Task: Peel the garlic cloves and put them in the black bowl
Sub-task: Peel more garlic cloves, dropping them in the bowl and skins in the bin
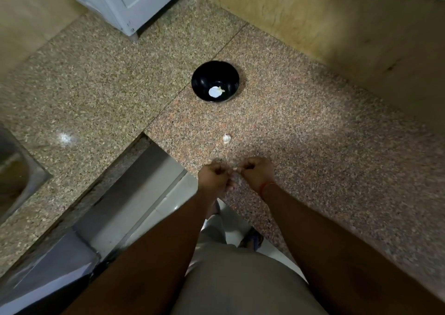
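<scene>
Left hand (213, 177) and right hand (257, 172) pinch a garlic clove (235, 177) with curled fingers at the desk (313, 146) edge; a slip could drop it floorward, far from the black bowl (215, 81).

Both forearms reach forward from the near edge and meet at the middle. The left hand (213, 176) and right hand (257, 171) are close together, knuckles up, fingers curled, pinching something small and pale between them; a thin red thread circles the right wrist
</scene>
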`<act>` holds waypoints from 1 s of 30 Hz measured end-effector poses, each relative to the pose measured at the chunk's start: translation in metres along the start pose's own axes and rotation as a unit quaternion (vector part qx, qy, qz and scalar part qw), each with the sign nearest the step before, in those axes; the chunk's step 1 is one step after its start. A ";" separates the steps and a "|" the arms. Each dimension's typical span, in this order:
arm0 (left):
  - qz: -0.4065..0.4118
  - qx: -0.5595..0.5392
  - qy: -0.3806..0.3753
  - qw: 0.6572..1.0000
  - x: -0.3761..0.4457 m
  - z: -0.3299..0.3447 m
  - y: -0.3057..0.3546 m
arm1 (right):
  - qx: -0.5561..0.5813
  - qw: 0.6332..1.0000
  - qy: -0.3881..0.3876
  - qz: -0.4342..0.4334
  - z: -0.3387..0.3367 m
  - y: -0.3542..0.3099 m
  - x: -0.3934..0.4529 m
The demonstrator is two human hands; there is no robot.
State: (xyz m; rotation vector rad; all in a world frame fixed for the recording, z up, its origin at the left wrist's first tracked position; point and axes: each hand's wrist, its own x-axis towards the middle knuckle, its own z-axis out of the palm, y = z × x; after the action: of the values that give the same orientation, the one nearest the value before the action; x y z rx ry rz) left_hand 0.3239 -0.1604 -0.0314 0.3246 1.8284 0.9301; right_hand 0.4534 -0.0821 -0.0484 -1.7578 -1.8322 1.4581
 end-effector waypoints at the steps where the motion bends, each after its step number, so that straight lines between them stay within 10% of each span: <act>1: 0.013 -0.006 -0.009 1.000 -0.001 -0.002 -0.001 | 0.020 1.000 -0.009 0.009 -0.003 -0.002 0.000; 13: 0.205 0.061 -0.031 0.976 -0.003 -0.005 0.004 | 0.209 0.972 -0.076 0.080 -0.020 -0.020 -0.007; 30: 0.204 0.133 -0.080 0.967 -0.008 -0.016 0.018 | 0.250 0.960 -0.087 0.095 -0.025 -0.035 -0.019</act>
State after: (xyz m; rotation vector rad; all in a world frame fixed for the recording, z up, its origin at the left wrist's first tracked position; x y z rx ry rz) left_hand 0.3097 -0.1606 -0.0105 0.9456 1.7676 0.9002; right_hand 0.4544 -0.0789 -0.0014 -1.6137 -1.2228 1.9891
